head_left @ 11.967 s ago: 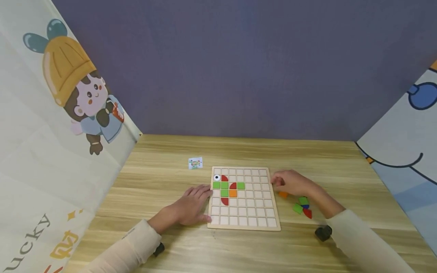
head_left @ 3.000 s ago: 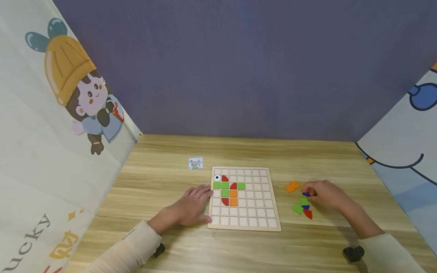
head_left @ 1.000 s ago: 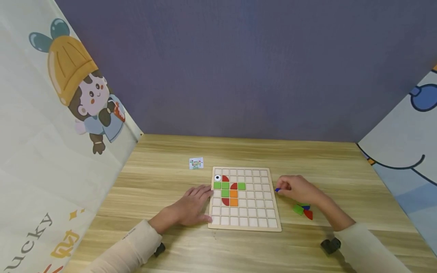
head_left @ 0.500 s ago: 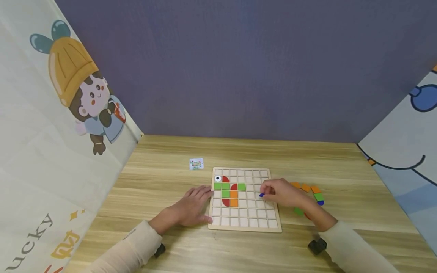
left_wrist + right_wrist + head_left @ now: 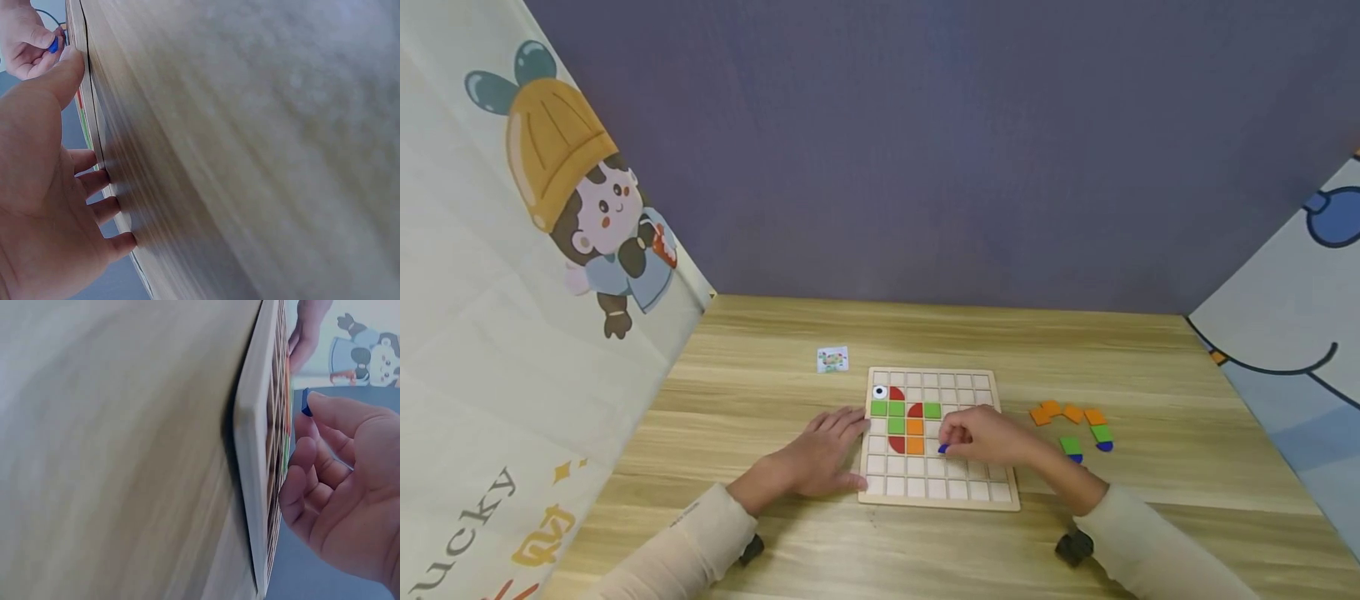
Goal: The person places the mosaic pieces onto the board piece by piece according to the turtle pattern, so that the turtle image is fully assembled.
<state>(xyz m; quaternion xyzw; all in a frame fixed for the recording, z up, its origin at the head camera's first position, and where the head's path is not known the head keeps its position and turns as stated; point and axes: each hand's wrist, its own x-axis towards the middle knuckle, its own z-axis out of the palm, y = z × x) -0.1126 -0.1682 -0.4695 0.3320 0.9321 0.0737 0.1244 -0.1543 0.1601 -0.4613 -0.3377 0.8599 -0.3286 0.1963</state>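
Observation:
My right hand (image 5: 988, 435) pinches a small blue tile (image 5: 942, 449) between thumb and fingertips, over the middle of the wooden grid board (image 5: 940, 504). In the right wrist view the blue tile (image 5: 306, 402) shows between thumb and finger, just above the board's surface. My left hand (image 5: 820, 450) lies with straight fingers along the board's left edge, thumb near its lower left corner. Set in the board's cells are a white eye tile (image 5: 879, 392), green square tiles (image 5: 896, 425), red quarter-round tiles (image 5: 897, 445) and two orange square tiles (image 5: 915, 446).
A small picture card (image 5: 832, 359) lies beyond the board's upper left corner. To the right, loose orange tiles (image 5: 1073, 413), green tiles (image 5: 1101, 433) and blue tiles (image 5: 1104, 447) lie on the wooden table (image 5: 790, 550). The right forearm hides part of that area. A dark wall (image 5: 947, 167) stands behind.
An orange tile was added to the board since the oldest frame. My right hand took a blue tile from the loose pieces and carried it left over the board. My left hand stayed put.

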